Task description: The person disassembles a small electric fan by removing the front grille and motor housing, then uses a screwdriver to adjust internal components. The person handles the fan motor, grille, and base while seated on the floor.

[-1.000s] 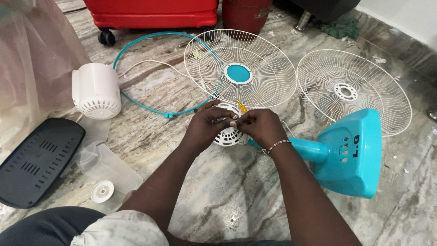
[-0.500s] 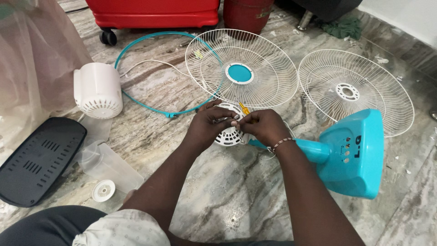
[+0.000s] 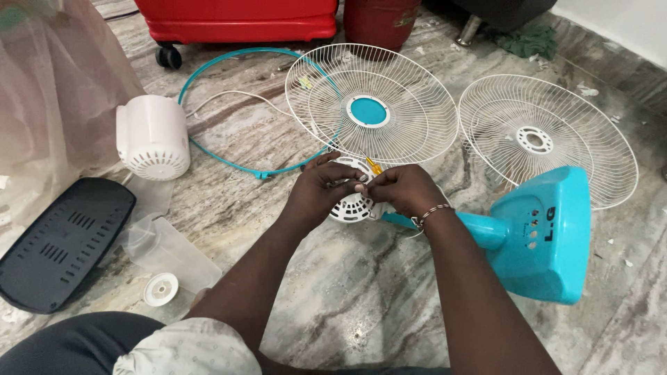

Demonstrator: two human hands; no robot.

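Your left hand (image 3: 316, 191) clasps the white motor housing (image 3: 349, 205) to steady it, while your right hand (image 3: 405, 189) pinches the yellow-handled screwdriver (image 3: 373, 166).

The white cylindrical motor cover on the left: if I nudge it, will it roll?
The white motor cover lies on its side on the marble floor, so it probably rolls easily. It looks like thin hollow plastic with vents, likely light for its size and rigid.

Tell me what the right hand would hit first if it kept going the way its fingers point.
The right hand points left, so it would likely meet the left hand first, over the white motor housing; depth is unclear.
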